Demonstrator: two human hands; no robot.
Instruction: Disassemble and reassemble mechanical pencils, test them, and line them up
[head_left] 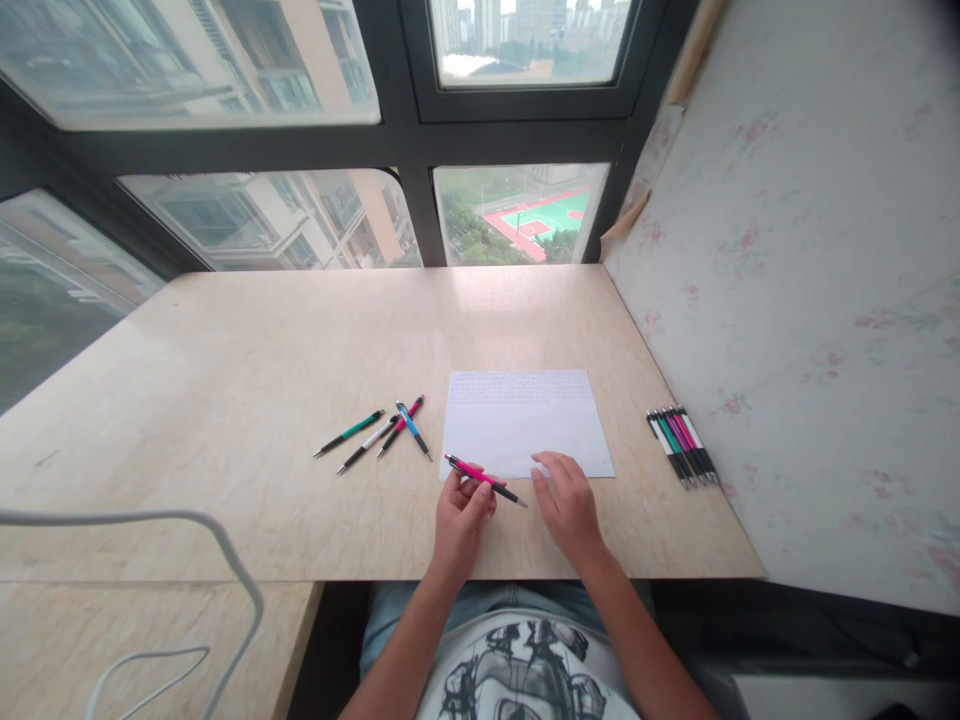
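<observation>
A pink and black pen [478, 476] is gripped in my left hand [460, 519], its tip pointing right and toward me. My right hand [568, 500] is apart from the pen, fingers spread and slightly curled, over the near right part of the white paper [517, 425]. Lines of handwriting run along the paper's far edge. Left of the paper lie several loose pens: a green pen [349, 434], a white pen [367, 444], a second pink pen [400, 427] and a blue pen [413, 430] crossing over it.
A row of several pens [681, 446] lies side by side at the table's right edge, by the floral wall [817, 330]. A grey cable [225, 545] loops over the lower left. Windows [521, 215] border the far side of the table [262, 350].
</observation>
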